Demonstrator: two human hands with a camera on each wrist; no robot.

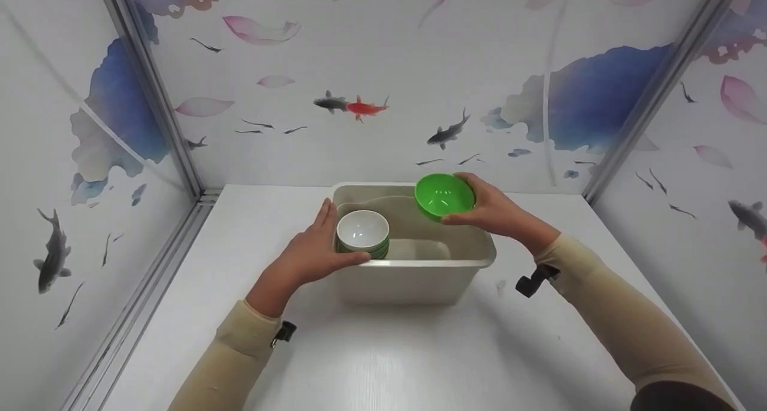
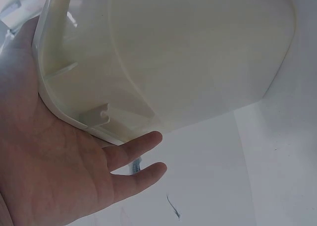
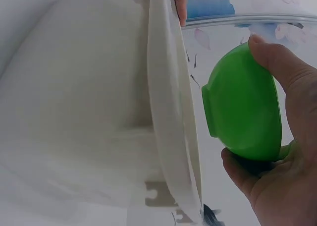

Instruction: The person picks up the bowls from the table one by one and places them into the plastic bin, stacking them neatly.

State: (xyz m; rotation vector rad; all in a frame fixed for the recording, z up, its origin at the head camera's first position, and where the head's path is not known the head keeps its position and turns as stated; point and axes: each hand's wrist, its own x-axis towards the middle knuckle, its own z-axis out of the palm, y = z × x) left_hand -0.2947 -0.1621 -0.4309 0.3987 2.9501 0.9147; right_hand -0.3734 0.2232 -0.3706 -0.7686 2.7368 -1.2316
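My right hand [image 1: 497, 210] grips a green bowl [image 1: 442, 195] by its right side, over the back right of a cream plastic bin [image 1: 401, 286]. In the right wrist view the thumb and fingers close on the rim side of this green bowl [image 3: 240, 104], and its foot points towards the bin [image 3: 94, 87]. Inside the bin at its left stands a stack of bowls [image 1: 362, 230], a white inside on top and green edges below. Against the bin's left corner rests my left hand [image 1: 308, 252], thumb along the front rim, fingers straight along the outside.
The bin stands on a white table [image 1: 371, 351] near the back wall [image 1: 383, 57], which is printed with fish and petals. Patterned side panels with metal frame posts [image 1: 157, 99] rise at left and right. A small black device [image 1: 530, 281] is strapped at each wrist.
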